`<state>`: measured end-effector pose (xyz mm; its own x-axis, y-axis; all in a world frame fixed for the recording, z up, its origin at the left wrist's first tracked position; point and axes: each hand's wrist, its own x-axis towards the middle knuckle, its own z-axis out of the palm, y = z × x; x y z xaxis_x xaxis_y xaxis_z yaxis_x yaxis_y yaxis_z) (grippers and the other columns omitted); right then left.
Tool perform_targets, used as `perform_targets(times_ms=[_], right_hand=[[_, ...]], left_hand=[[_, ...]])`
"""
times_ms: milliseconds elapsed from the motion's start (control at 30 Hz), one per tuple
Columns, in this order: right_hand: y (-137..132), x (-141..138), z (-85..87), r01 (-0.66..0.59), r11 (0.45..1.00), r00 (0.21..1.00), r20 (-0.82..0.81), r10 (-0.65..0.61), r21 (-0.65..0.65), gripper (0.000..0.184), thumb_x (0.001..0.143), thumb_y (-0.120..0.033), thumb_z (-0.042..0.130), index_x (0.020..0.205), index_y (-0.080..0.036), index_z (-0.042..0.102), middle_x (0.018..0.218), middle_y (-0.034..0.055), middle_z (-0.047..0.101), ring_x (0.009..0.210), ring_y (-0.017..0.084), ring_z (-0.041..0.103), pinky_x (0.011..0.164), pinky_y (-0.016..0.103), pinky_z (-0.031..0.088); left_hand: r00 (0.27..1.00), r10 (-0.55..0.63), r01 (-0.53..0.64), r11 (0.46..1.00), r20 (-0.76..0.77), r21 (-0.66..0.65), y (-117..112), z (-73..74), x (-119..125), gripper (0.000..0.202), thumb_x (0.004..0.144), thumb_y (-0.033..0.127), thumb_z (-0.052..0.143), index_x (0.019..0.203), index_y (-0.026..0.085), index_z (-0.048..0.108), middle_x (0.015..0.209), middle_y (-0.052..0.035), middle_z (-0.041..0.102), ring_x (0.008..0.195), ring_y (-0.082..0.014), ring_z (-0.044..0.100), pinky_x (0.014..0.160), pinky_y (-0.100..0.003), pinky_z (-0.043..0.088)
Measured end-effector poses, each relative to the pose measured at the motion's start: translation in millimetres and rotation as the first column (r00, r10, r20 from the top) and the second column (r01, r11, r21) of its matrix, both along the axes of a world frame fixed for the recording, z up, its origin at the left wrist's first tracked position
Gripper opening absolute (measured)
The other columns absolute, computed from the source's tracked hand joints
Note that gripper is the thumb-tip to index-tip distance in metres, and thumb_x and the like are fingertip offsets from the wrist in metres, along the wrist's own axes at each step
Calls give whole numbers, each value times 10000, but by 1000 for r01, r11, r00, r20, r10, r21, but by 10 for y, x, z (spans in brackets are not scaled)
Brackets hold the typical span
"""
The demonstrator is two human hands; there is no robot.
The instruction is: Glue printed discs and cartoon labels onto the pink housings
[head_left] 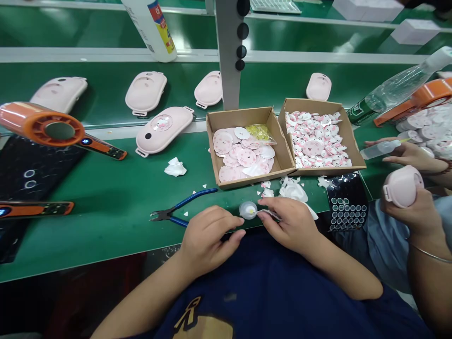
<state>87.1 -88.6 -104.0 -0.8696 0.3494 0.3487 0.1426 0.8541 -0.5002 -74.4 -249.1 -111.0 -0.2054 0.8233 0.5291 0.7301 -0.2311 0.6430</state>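
My left hand (208, 235) is closed in a pinch at the near edge of the green table (106, 207), its fingertips at a small round clear disc (247, 210) with a yellow spot. My right hand (289, 221) is closed on a thin tweezer-like tool (268, 214) whose tip touches the disc. Just beyond the hands lie white paper scraps (293, 190). Blue-handled pliers (180, 210) lie left of my left hand.
Two cardboard boxes hold round pink stickers (243, 150) and small cartoon pieces (318, 139). Pink casings (164, 129) lie on the table and the conveyor behind. An orange hair dryer (52, 127) is at left. A co-worker's hands at right hold a pink casing (402, 186) and a dropper bottle (379, 149).
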Motion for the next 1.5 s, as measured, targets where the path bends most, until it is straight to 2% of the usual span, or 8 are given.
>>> perform_targets(times_ms=[200,367,500,633,767,1033,1233,1500], right_hand=[[3,3,-13,1,1000,1000,-4,-1,-1,170,953,-295,562,980,-173,676,791,29,749,659,157,682,633,276,498],[-17,5,13,-74,997,996,-49,74,10,173,955,-217,538,827,-174,646,687,12,684,586,141,605,581,275,432],[-27,26,9,-132,982,980,-128,150,135,130,930,-193,557,824,-170,629,617,7,622,541,143,532,549,294,375],[-15,46,-26,-190,952,958,-166,233,239,61,923,-197,560,920,-174,616,627,-2,607,552,150,513,552,301,354],[-8,43,-61,-200,948,954,-173,247,249,78,914,-184,558,977,-174,602,655,-3,617,564,150,519,556,300,357],[19,48,-100,-175,949,957,-180,226,263,119,898,-181,582,1013,-165,606,671,7,628,578,155,541,567,304,372],[72,70,-82,-181,935,955,-172,241,306,132,920,-190,559,1045,-174,600,692,12,667,578,156,545,564,315,375],[94,64,-105,-196,935,950,-178,256,295,129,930,-183,562,1048,-162,610,711,27,682,589,156,548,574,318,364]], left_hand=[[992,32,-42,996,-124,-84,6,-71,60,262,920,161,629,1180,139,605,823,-68,686,701,-196,617,649,-327,503],[992,108,-99,987,60,-129,33,-49,17,213,910,174,628,1121,153,603,773,-12,607,702,-153,586,667,-272,489],[985,46,-19,987,164,-161,24,-21,21,233,861,167,671,1088,167,618,846,-25,600,744,-148,580,676,-254,501],[985,39,-19,993,167,-119,16,-3,31,117,868,104,641,950,187,627,819,-17,627,730,-137,594,681,-244,492],[989,48,-37,996,140,-80,35,27,9,161,858,44,600,893,198,629,791,-6,649,724,-131,621,696,-237,504],[996,48,-45,998,69,-52,72,42,-49,150,876,69,620,921,206,663,797,-18,689,704,-144,639,674,-265,529],[1000,-18,18,1000,22,12,67,23,-73,204,886,42,613,1000,205,654,829,-34,712,718,-159,646,664,-293,531],[1000,-12,13,999,10,-47,58,47,-86,184,889,32,612,990,181,651,846,-41,711,742,-161,646,692,-300,526]])
